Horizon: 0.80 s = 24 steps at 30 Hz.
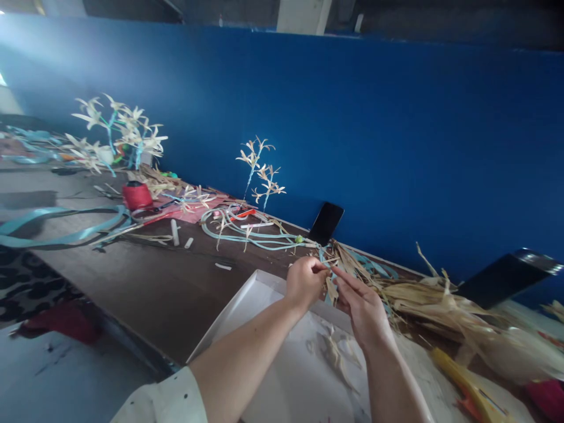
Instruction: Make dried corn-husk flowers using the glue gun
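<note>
I hold a small dried husk piece (331, 281) up over the white tray (247, 305), so scraps fall in it. My left hand (305, 283) pinches one end, my right hand (362, 305) pinches the other (fingers close together); the husk pile (440, 305) lies near on the tabletop (145, 282).

2 hands work over the counter (145, 288): the left hand (305, 283) and the right hand (362, 305). 1 white tray (247, 305), 1 red spool (137, 195), 1 upright flower sprig (259, 170), 1 black phone (326, 223), 1 yellow tool (467, 388), 2 small white sticks (175, 232).
</note>
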### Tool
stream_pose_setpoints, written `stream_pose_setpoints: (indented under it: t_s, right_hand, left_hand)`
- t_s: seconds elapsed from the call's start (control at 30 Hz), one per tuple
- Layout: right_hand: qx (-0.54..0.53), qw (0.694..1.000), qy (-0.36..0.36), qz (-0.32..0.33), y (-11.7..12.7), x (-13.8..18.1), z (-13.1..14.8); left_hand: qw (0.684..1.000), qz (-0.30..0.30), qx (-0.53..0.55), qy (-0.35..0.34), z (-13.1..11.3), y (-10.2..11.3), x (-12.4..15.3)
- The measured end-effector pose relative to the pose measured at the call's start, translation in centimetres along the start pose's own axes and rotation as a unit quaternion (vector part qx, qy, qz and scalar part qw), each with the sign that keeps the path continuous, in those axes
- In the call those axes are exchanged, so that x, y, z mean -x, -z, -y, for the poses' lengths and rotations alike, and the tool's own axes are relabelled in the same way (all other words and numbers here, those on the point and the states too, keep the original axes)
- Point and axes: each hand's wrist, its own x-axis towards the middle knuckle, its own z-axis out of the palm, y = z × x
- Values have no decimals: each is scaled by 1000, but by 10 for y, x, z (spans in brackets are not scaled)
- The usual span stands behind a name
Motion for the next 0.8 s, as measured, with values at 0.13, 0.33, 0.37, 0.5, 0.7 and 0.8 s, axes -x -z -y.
stream_pose_setpoints:
  t_s: [0.13,0.33,0.37,0.5,0.7,0.8]
  right_hand:
    - [-57,998,-6,23,1,-1,-1]
    - [-72,997,-10,25,0,-1,-1]
    - [-71,997,-11,26,0,-1,-1]
    - [-56,998,-15,21,0,-1,-2]
    - [-43,999,-14,13,1,-3,-6]
    - [-58,998,-13,18,1,-3,-7]
  left_hand:
    - [1000,-6,-18,-2,-1,1,1]
    - [1000,-17,-25,-10,-2,1,1]
    - [999,-17,-25,-10,-2,2,1]
    - [1000,-13,-22,-5,-2,2,1]
    - [1000,-16,-21,6,0,0,0]
    - [1000,-18,-20,15,-1,-1,-1]
